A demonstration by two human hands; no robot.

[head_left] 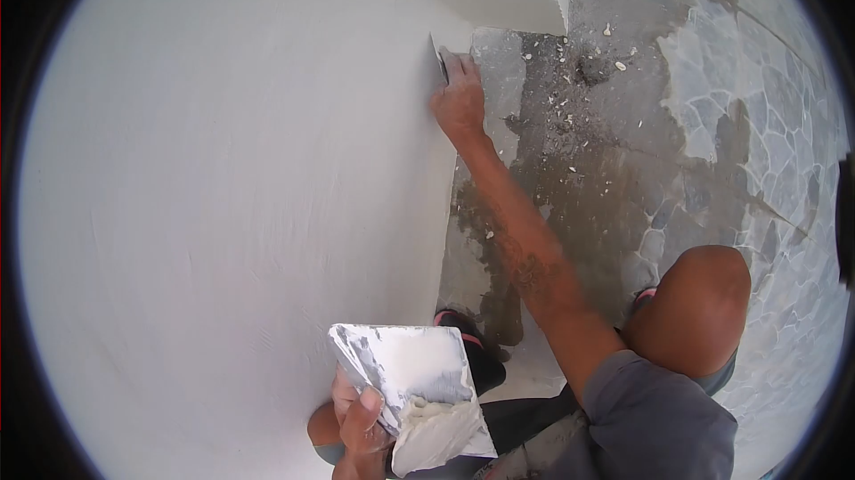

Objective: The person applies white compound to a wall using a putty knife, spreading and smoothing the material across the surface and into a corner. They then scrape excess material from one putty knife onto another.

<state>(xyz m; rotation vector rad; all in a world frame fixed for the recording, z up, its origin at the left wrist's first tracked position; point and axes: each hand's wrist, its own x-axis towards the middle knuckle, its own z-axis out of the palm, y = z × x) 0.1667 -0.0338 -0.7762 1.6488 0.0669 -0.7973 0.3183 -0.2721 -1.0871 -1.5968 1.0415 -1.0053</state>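
Note:
My right hand (460, 99) reaches far forward and presses a putty knife (438, 58) flat against the white plastered wall (232, 186), low down near the floor and close to the wall's corner. My left hand (358, 416) stays close to my body, gripping a flat metal plaster board (405, 369) by its near-left edge. A lump of white plaster (436, 431) sits on the board's near half; grey smears mark its upper part. My thumb lies on top of the board.
The wall fills the left and middle of the view. A stone-patterned floor (757, 150) lies to the right, with dark wet patches and white plaster crumbs (570, 97) near the wall's foot. My bent knee (704, 293) and feet (463, 324) are below.

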